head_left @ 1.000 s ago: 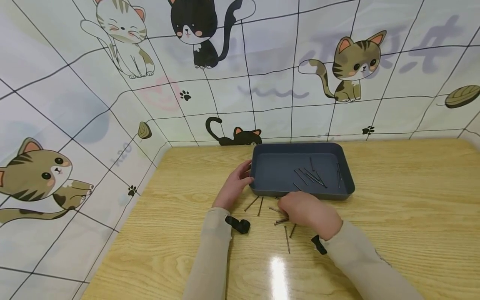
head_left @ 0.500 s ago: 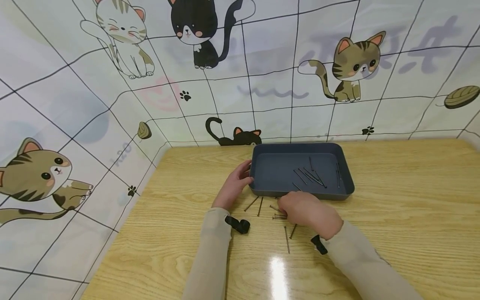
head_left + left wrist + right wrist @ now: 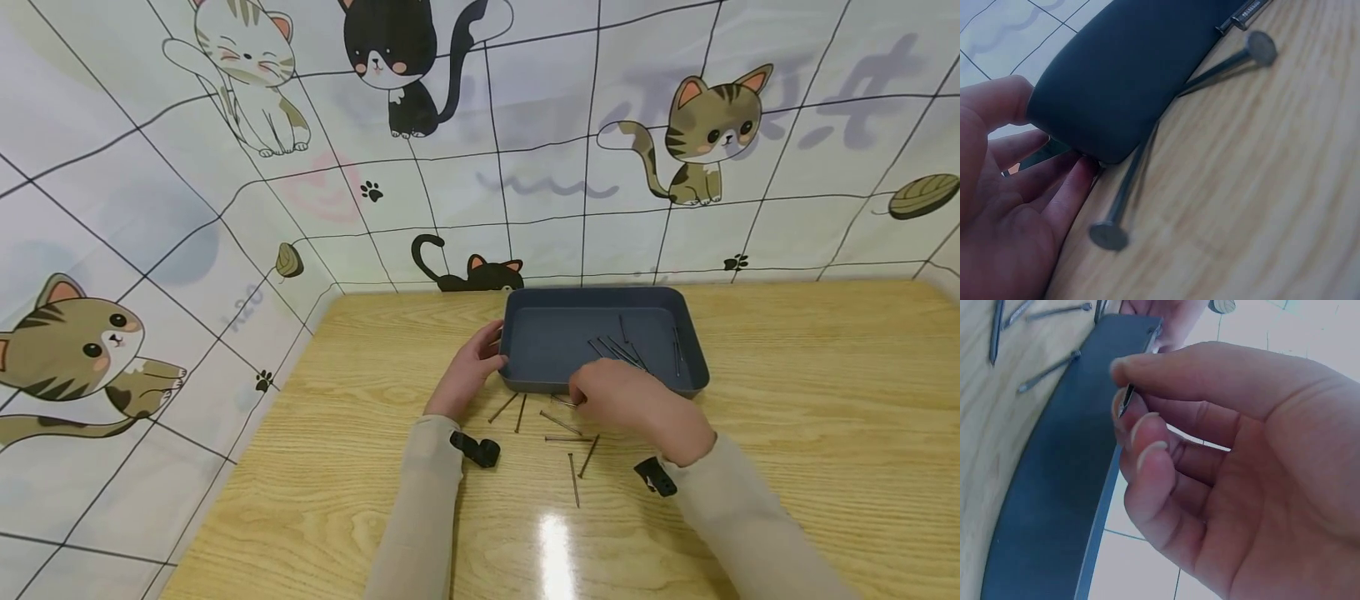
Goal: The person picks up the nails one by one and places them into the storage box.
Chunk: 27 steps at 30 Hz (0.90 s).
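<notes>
Right hand is carrying one nail up to the grey tray while the left is steadying it.

The tray (image 3: 525,333) is sitting on the table (image 3: 787,400), its corner gripped by the left hand (image 3: 468,371). The right hand (image 3: 626,400) is pinching a nail (image 3: 1126,400) at the near rim; next, I judge, it is needing to clear the rim and release. Loose nails (image 3: 573,477) are waiting on the wood. Most of the held nail is hiding between the fingers.

right hand (image 3: 626,400) pinching — left hand (image 3: 468,371) (fingers curled) resting
</notes>
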Each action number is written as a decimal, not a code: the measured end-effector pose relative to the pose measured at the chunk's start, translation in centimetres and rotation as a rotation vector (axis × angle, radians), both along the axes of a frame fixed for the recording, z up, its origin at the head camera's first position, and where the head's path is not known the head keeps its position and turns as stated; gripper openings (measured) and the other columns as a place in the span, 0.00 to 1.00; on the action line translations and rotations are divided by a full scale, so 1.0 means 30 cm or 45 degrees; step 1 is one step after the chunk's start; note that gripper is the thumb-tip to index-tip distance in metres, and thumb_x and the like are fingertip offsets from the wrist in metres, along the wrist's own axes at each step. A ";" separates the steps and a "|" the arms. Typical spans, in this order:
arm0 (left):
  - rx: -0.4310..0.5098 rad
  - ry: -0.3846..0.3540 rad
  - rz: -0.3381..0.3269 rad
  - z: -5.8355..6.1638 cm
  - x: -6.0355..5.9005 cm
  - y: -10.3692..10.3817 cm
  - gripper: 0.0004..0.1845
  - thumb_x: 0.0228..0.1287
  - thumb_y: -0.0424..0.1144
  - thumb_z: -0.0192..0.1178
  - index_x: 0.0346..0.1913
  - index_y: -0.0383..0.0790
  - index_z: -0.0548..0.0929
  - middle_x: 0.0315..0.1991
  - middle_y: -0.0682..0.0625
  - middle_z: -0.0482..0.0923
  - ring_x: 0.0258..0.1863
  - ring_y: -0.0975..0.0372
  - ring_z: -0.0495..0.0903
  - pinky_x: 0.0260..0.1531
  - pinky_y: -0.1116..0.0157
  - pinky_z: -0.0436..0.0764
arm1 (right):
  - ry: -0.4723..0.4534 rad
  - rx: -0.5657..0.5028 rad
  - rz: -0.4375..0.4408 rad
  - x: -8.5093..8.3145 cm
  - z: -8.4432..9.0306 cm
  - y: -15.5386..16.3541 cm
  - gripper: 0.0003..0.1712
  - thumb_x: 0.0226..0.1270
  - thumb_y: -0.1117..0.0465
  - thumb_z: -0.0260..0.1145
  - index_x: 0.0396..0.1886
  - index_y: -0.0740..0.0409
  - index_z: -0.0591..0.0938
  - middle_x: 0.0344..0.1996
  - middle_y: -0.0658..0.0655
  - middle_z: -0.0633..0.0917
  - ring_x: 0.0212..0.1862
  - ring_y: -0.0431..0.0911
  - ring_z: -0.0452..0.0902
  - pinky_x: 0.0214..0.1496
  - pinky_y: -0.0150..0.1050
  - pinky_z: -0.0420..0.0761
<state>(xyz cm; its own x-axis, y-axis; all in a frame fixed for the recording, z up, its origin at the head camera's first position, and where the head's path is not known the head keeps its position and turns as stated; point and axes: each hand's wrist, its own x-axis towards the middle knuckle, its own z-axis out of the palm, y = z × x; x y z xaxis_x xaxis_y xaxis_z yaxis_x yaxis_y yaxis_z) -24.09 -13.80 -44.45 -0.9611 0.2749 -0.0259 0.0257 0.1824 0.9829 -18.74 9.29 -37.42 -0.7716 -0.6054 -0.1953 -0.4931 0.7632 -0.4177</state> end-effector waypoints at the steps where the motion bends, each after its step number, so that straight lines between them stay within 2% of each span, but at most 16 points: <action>1: -0.002 -0.004 -0.009 0.010 0.005 0.000 0.32 0.62 0.30 0.49 0.69 0.43 0.54 0.66 0.44 0.55 0.63 0.53 0.57 0.57 0.56 0.63 | 0.013 -0.007 0.005 -0.005 0.003 0.006 0.17 0.58 0.69 0.56 0.14 0.50 0.67 0.14 0.46 0.59 0.19 0.40 0.51 0.22 0.36 0.54; 3: -0.003 -0.003 -0.025 0.015 0.008 -0.001 0.32 0.62 0.30 0.49 0.69 0.42 0.53 0.67 0.44 0.53 0.64 0.52 0.56 0.57 0.55 0.62 | 0.047 -0.001 0.015 -0.016 0.009 0.017 0.10 0.61 0.66 0.56 0.21 0.52 0.73 0.17 0.47 0.67 0.21 0.40 0.58 0.24 0.36 0.60; 5: 0.001 -0.009 -0.016 0.000 -0.001 -0.005 0.32 0.63 0.30 0.50 0.69 0.45 0.54 0.67 0.46 0.54 0.63 0.54 0.57 0.57 0.55 0.62 | 0.047 -0.010 -0.009 -0.024 0.012 0.025 0.09 0.63 0.65 0.54 0.23 0.52 0.73 0.17 0.47 0.67 0.20 0.40 0.59 0.23 0.36 0.60; 7: -0.002 -0.009 0.001 -0.022 -0.013 -0.008 0.31 0.63 0.31 0.50 0.68 0.48 0.55 0.66 0.49 0.55 0.63 0.57 0.58 0.57 0.56 0.62 | 0.057 -0.013 -0.029 -0.032 0.017 0.034 0.05 0.64 0.63 0.54 0.30 0.54 0.76 0.20 0.47 0.72 0.21 0.41 0.64 0.24 0.36 0.65; 10: -0.012 0.000 0.025 -0.050 -0.027 -0.011 0.31 0.62 0.33 0.51 0.68 0.52 0.57 0.65 0.52 0.57 0.62 0.60 0.60 0.56 0.57 0.64 | 0.062 -0.048 -0.057 -0.049 0.015 0.046 0.06 0.65 0.61 0.56 0.36 0.56 0.78 0.21 0.47 0.75 0.21 0.40 0.68 0.25 0.36 0.68; 14: -0.015 0.011 0.048 -0.063 -0.035 -0.011 0.31 0.62 0.34 0.52 0.68 0.53 0.57 0.64 0.54 0.59 0.61 0.62 0.62 0.56 0.59 0.65 | 0.096 -0.145 -0.096 -0.075 0.003 0.062 0.10 0.64 0.60 0.57 0.42 0.58 0.79 0.20 0.47 0.78 0.21 0.40 0.71 0.25 0.35 0.71; 19: -0.016 0.007 0.059 -0.067 -0.038 -0.011 0.31 0.62 0.33 0.52 0.68 0.52 0.58 0.64 0.54 0.60 0.60 0.63 0.62 0.56 0.60 0.65 | 0.211 -0.259 -0.171 -0.103 -0.015 0.086 0.11 0.64 0.62 0.57 0.45 0.58 0.78 0.19 0.48 0.78 0.19 0.39 0.70 0.24 0.35 0.70; 23: -0.009 0.010 0.057 -0.069 -0.040 -0.012 0.31 0.62 0.33 0.52 0.67 0.52 0.58 0.64 0.54 0.59 0.60 0.62 0.62 0.56 0.59 0.65 | 0.287 -0.284 -0.195 -0.119 -0.032 0.098 0.11 0.65 0.63 0.56 0.44 0.59 0.79 0.20 0.49 0.79 0.19 0.38 0.69 0.25 0.36 0.70; 27: -0.016 0.019 0.050 -0.068 -0.039 -0.011 0.31 0.62 0.34 0.52 0.67 0.53 0.58 0.64 0.52 0.59 0.61 0.61 0.62 0.55 0.58 0.65 | 0.323 -0.323 -0.241 -0.128 -0.048 0.105 0.11 0.64 0.62 0.57 0.43 0.60 0.81 0.24 0.51 0.81 0.22 0.37 0.72 0.28 0.37 0.74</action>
<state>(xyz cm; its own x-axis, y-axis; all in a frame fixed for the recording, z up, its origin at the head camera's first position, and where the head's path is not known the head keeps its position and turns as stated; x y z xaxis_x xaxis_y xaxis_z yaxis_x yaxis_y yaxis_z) -25.27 -14.14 -46.49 -0.9715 0.2367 -0.0148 0.0328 0.1958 0.9801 -22.58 12.44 -38.86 -0.8784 -0.4527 0.1530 -0.4656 0.7387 -0.4873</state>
